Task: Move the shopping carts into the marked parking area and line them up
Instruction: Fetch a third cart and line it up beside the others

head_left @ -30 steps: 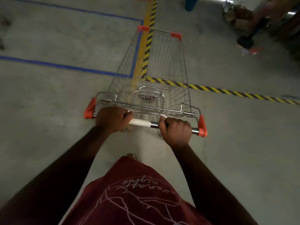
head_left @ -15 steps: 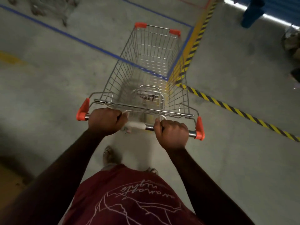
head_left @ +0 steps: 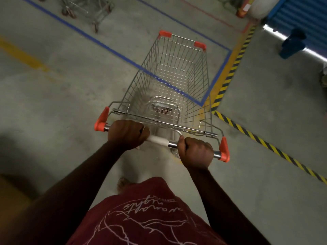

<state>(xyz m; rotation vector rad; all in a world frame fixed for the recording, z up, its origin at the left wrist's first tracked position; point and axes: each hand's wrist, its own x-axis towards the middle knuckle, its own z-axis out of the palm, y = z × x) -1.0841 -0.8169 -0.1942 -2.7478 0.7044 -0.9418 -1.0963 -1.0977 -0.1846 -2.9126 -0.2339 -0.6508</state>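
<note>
An empty wire shopping cart (head_left: 177, 76) with orange corner caps stands right in front of me. My left hand (head_left: 128, 134) grips the left part of its chrome handle bar (head_left: 172, 144), and my right hand (head_left: 196, 152) grips the right part. A blue tape line (head_left: 99, 42) outlines the parking area on the concrete floor; its near right corner lies under the cart's basket. The front half of the cart is over the marked area. The wheels of other parked carts (head_left: 85, 9) show at the top left, inside the blue outline.
Yellow-and-black hazard tape (head_left: 265, 144) runs along the area's right side and off to the lower right. A blue shutter (head_left: 300, 16) and a blue post (head_left: 292, 45) stand at the top right, with an orange object (head_left: 245, 7) beside them. A faded yellow line (head_left: 23, 53) crosses the left floor.
The cart has swung to the left and rolled forward, so its front now crosses the blue line into the marked area. Both hands keep their grip on the handle.
</note>
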